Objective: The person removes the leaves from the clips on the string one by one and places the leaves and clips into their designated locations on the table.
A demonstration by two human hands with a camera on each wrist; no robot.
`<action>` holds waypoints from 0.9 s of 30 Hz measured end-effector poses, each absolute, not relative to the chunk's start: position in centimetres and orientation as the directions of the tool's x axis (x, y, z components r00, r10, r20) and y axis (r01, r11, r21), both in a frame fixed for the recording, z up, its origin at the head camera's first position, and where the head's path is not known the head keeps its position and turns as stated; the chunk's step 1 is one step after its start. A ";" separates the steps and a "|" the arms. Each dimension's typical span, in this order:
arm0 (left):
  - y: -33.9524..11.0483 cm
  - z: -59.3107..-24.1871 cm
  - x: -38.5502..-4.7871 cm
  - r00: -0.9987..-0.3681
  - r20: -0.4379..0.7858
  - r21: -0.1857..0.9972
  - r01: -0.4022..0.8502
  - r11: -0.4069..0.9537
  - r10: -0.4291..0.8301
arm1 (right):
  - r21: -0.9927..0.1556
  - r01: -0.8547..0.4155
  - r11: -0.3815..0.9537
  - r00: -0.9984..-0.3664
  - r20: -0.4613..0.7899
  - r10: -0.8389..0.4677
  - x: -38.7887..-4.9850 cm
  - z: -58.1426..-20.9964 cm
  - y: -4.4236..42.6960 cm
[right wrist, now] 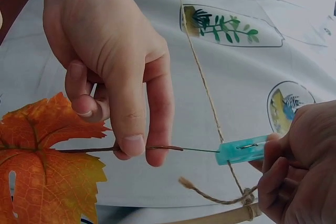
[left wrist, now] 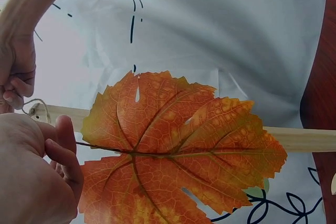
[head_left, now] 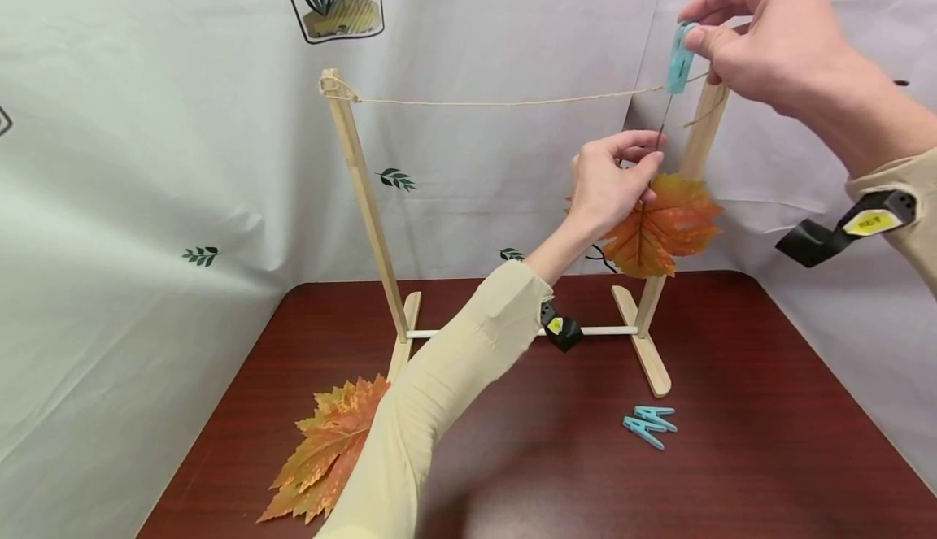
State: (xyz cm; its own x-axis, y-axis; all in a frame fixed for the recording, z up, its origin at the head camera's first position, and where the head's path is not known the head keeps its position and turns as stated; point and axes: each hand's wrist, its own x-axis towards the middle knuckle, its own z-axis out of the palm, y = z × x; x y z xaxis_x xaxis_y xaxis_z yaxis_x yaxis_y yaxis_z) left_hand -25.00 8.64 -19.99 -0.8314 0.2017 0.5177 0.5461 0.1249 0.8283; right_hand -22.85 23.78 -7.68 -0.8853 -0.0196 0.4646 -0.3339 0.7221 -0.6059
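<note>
Near the right post, my right hand (head_left: 783,43) pinches a light blue clothespin (head_left: 680,58) by its upper end. In the right wrist view the clothespin's lower end (right wrist: 228,153) sits at the twine (right wrist: 202,80), with the thin stem tip reaching it. Just below, my left hand (head_left: 611,177) pinches the stem (right wrist: 163,147) of an orange artificial maple leaf (head_left: 659,226) between thumb and forefinger. The leaf (left wrist: 173,145) hangs under the line, in front of the right post. Whether the clothespin's jaws bite the stem cannot be told.
A wooden frame with a left post (head_left: 366,197) and feet stands on the dark red table (head_left: 556,458). Two blue clothespins (head_left: 647,425) lie at the front right. More orange leaves (head_left: 329,449) lie at the left, partly behind my left sleeve. A white printed cloth (head_left: 468,27) hangs behind.
</note>
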 end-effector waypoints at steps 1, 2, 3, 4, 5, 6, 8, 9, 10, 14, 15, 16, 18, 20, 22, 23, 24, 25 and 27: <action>8.6 -20.0 -25.0 -0.831 0.518 0.828 0.547 0.123 0.203 | -0.608 -0.336 0.720 -0.884 0.467 -0.018 -22.8 -7.7 23.7; 8.6 -20.0 -25.0 -0.831 0.518 0.829 0.546 0.120 0.204 | -0.611 -0.341 0.714 -0.881 0.472 -0.017 -22.8 -7.7 23.7; 8.6 -20.0 -25.0 -0.830 0.519 0.829 0.547 0.117 0.206 | -0.615 -0.343 0.710 -0.880 0.475 -0.014 -22.7 -7.7 23.7; 8.5 -20.0 -24.9 -0.829 0.519 0.829 0.547 0.113 0.207 | -0.623 -0.345 0.703 -0.880 0.475 -0.011 -22.7 -7.7 23.7; 8.5 -20.1 -24.9 -0.829 0.520 0.829 0.548 0.110 0.208 | -0.631 -0.348 0.693 -0.879 0.477 -0.008 -22.7 -7.6 23.7; 8.5 -20.1 -24.9 -0.827 0.522 0.828 0.550 0.108 0.208 | -0.635 -0.355 0.686 -0.877 0.481 -0.008 -22.7 -7.6 23.7; 8.4 -20.2 -24.9 -0.824 0.527 0.826 0.554 0.104 0.209 | -0.645 -0.367 0.670 -0.872 0.489 -0.006 -22.6 -7.6 23.7; 8.4 -20.2 -24.9 -0.822 0.529 0.825 0.556 0.101 0.209 | -0.649 -0.371 0.664 -0.870 0.492 -0.005 -22.6 -7.6 23.8; 8.4 -20.2 -24.9 -0.822 0.531 0.825 0.557 0.098 0.208 | -0.651 -0.380 0.657 -0.866 0.499 -0.006 -22.6 -7.5 23.7; 8.2 -20.3 -24.9 -0.820 0.534 0.826 0.558 0.082 0.208 | -0.654 -0.411 0.635 -0.850 0.527 -0.007 -22.5 -7.5 23.7; 8.1 -20.3 -24.9 -0.820 0.533 0.827 0.557 0.075 0.209 | -0.655 -0.421 0.628 -0.844 0.536 -0.007 -22.5 -7.5 23.6; 8.0 -20.3 -24.9 -0.821 0.532 0.829 0.555 0.071 0.210 | -0.655 -0.428 0.623 -0.840 0.542 -0.007 -22.5 -7.5 23.6; 7.8 -20.4 -24.8 -0.823 0.527 0.834 0.548 0.055 0.212 | -0.661 -0.435 0.612 -0.837 0.547 -0.005 -22.4 -7.5 23.6; 7.7 -20.5 -24.8 -0.826 0.523 0.840 0.542 0.038 0.212 | -0.666 -0.443 0.600 -0.837 0.548 -0.009 -22.4 -7.5 23.6; 7.5 -20.7 -24.8 -0.828 0.519 0.844 0.536 0.027 0.213 | -0.674 -0.446 0.588 -0.839 0.544 -0.013 -22.3 -7.5 23.7; 7.4 -20.8 -24.8 -0.828 0.518 0.845 0.535 0.022 0.214 | -0.679 -0.451 0.579 -0.839 0.544 -0.016 -22.3 -7.6 23.7; 7.2 -20.8 -24.8 -0.827 0.519 0.845 0.535 0.020 0.216 | -0.687 -0.458 0.565 -0.839 0.544 -0.019 -22.3 -7.6 23.8; 7.1 -20.9 -24.8 -0.826 0.520 0.844 0.536 0.020 0.220 | -0.698 -0.466 0.544 -0.839 0.544 -0.020 -22.3 -7.7 23.8; 6.9 -21.0 -24.8 -0.823 0.521 0.842 0.539 0.021 0.227 | -0.713 -0.488 0.503 -0.834 0.551 -0.027 -22.3 -7.8 24.0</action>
State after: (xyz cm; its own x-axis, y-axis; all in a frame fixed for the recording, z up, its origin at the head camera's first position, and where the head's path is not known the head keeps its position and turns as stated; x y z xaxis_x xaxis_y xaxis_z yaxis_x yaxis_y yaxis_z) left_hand -24.77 6.91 -20.98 -0.8225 0.2271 0.5214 0.5394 0.0210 0.8418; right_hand -22.30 23.97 -7.77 -0.8339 -0.0265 0.5512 -0.4876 0.5033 -0.7134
